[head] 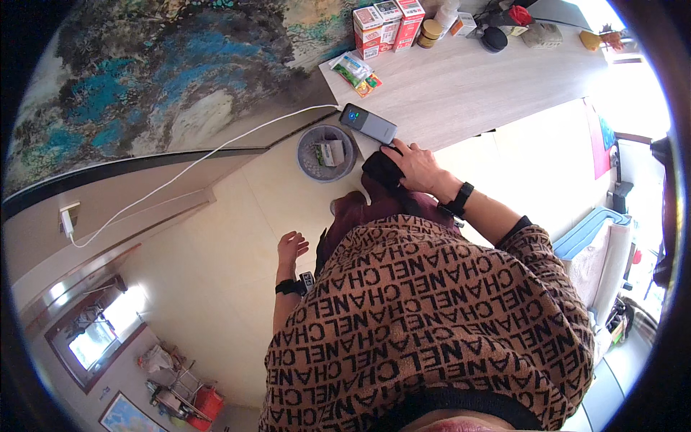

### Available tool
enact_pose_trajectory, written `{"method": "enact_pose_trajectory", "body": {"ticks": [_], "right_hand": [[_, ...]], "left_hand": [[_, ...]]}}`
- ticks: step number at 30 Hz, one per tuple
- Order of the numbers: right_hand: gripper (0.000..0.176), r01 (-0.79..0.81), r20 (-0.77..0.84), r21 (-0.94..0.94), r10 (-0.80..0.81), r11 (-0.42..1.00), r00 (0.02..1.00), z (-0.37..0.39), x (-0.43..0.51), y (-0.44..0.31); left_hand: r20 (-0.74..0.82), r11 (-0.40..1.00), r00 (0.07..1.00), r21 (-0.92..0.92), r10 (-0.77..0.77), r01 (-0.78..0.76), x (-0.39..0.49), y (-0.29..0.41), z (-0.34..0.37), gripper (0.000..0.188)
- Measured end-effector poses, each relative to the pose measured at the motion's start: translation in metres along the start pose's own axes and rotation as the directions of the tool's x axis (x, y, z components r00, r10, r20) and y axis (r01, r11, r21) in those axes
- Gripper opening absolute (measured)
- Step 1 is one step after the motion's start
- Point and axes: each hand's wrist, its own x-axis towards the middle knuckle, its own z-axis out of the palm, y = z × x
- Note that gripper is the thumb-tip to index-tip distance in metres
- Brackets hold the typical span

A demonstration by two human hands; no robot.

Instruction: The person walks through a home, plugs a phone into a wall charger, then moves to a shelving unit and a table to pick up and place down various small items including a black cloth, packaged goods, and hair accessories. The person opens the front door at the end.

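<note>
My right hand [424,167] reaches forward at the corner of a wood-grain tabletop [475,92]. Its fingers lie over a black item [380,171], whose kind I cannot make out, in front of my maroon trousers [388,202]. Close to the fingertips, a grey power bank [368,124] with a lit display rests at the table's edge. A white charging cable [216,148] runs from its far end to a plug [67,222] in the wall socket. Low at my side, my left hand [292,247] holds nothing, its fingers loosely apart. Both wrists wear black bands.
A round waste bin [327,174] with a small carton inside stands on the floor beside the table corner. Small packets [353,70], several boxes [386,29], a gold-lidded jar [429,33] and a black round container [493,39] line the tabletop's far side. A red container [208,405] sits lower left.
</note>
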Motion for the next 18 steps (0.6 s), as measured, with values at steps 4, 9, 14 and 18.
{"method": "enact_pose_trajectory", "body": {"ticks": [4,9,14,18], "right_hand": [[0.085,0.017,-0.009,0.003,-0.017,1.000,1.000,0.001,-0.002,-0.001],[0.074,0.089,-0.037,0.054,-0.087,0.995,0.996,0.001,-0.008,0.001],[0.063,0.073,-0.040,0.140,-0.068,0.987,0.997,-0.008,-0.021,0.006],[0.062,0.065,-0.091,0.174,-0.050,0.983,0.995,-0.020,-0.036,0.011]], "left_hand": [[0.029,0.999,0.999,0.027,0.044,-0.045,-0.001,0.005,0.007,0.051],[0.058,0.993,0.992,0.011,0.115,-0.116,0.008,0.023,0.013,0.049],[0.100,0.979,0.977,0.056,0.188,-0.194,0.014,0.055,0.020,0.048],[0.168,0.960,0.955,0.097,0.244,-0.263,0.007,0.088,0.031,0.046]]}}
